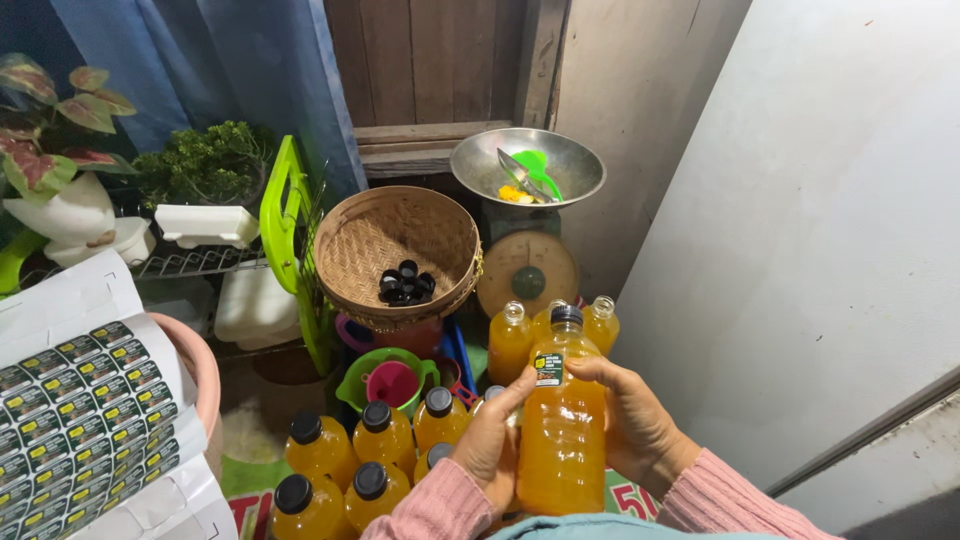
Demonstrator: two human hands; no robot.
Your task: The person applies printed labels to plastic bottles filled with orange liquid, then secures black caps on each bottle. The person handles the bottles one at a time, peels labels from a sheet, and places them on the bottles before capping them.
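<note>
Both my hands hold one clear plastic bottle of orange liquid upright in front of me. It has a black cap and a small dark sticker near its shoulder. My left hand grips its left side, thumb pressing by the sticker. My right hand wraps the right side, fingers reaching over the shoulder. Below and to the left stand several capped orange bottles. Behind the held bottle are uncapped orange bottles.
A sheet of small dark stickers lies at the left over a pink basin. A woven basket holds black caps. A kitchen scale with a metal bowl stands behind. Plants, a dish rack and a white panel surround the spot.
</note>
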